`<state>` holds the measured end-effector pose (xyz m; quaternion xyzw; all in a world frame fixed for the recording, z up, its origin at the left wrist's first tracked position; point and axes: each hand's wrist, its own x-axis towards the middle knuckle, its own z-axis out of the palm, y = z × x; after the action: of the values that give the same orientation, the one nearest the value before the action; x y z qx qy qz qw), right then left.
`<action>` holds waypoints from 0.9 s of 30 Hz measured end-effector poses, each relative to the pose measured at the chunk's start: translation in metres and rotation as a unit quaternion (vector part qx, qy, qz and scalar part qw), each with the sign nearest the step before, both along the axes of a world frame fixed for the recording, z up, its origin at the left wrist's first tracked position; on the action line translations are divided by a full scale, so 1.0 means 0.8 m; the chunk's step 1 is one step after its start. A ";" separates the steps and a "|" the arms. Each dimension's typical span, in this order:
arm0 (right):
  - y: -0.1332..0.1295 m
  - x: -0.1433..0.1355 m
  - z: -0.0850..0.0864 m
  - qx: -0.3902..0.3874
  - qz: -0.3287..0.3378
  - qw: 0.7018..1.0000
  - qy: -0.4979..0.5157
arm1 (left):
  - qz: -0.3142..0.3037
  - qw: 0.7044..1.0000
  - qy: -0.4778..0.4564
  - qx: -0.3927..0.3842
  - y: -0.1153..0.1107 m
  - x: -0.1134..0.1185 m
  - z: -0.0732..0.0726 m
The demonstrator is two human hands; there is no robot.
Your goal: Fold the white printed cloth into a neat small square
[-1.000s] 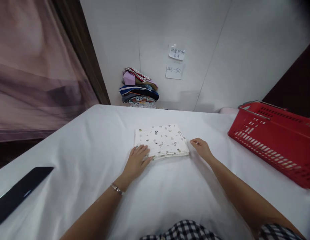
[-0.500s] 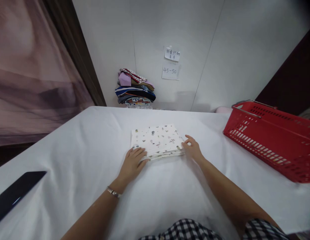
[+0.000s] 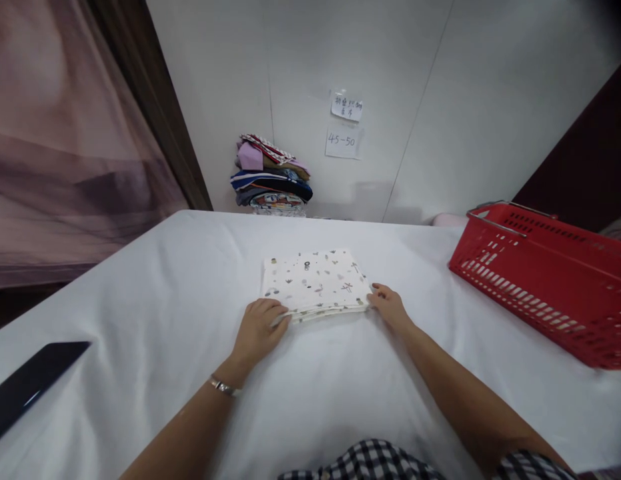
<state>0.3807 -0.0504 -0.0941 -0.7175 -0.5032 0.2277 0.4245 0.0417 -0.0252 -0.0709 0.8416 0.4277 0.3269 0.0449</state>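
Observation:
A white cloth (image 3: 315,280) with small printed figures lies folded into a flat rectangle on the white-covered table. Its layered edges show along the near side. My left hand (image 3: 260,330) is at the near left corner, thumb and fingers closed on the cloth there. At the near right corner, my right hand (image 3: 391,310) pinches the side edge between thumb and fingers. A bracelet (image 3: 223,387) is around my left wrist.
A red plastic basket (image 3: 540,273) with metal handles stands at the right. A dark flat object (image 3: 37,380) lies at the left. Behind the table's far edge is a pile of folded fabrics (image 3: 273,180) against the wall, left of two paper notes (image 3: 343,140).
My left hand has slid off the cloth's top to its near left corner. My right hand's fingers have closed in on the right corner. The cloth has hardly moved.

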 end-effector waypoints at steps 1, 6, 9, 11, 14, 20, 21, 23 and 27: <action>0.000 0.001 -0.001 -0.003 -0.002 1.000 0.006 | 0.002 1.000 0.005 -0.002 -0.001 0.001 0.002; 0.002 0.000 0.008 -0.035 -0.003 0.998 -0.049 | -0.017 0.999 0.039 -0.024 -0.003 0.004 0.008; 0.009 -0.006 0.022 -0.057 0.009 0.994 -0.090 | -0.027 0.999 0.039 -0.023 -0.002 0.003 0.007; 0.018 -0.011 0.029 -0.050 0.018 0.991 -0.122 | -0.035 0.999 0.033 -0.013 -0.002 0.003 0.005; 0.035 -0.020 0.029 -0.035 0.011 0.986 -0.160 | -0.042 0.999 0.029 0.001 -0.001 0.001 0.002; 0.049 -0.023 0.016 -0.060 0.019 0.978 -0.197 | -0.050 0.998 0.024 -0.012 -0.002 0.000 0.004; 0.049 -0.022 0.015 -0.062 0.021 0.979 -0.194 | -0.052 0.998 0.019 -0.015 -0.002 0.000 0.005; 0.046 -0.020 0.015 -0.071 0.019 0.980 -0.183 | -0.056 0.998 0.008 -0.023 -0.002 0.000 0.007; 0.050 -0.017 0.026 -0.098 0.022 0.978 -0.182 | -0.048 0.998 -0.008 -0.035 0.001 0.002 0.007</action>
<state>0.3672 -0.0104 -0.0731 -0.7738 -0.5630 0.1507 0.2479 0.0432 -0.0247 -0.0655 0.8562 0.3977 0.3163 0.0931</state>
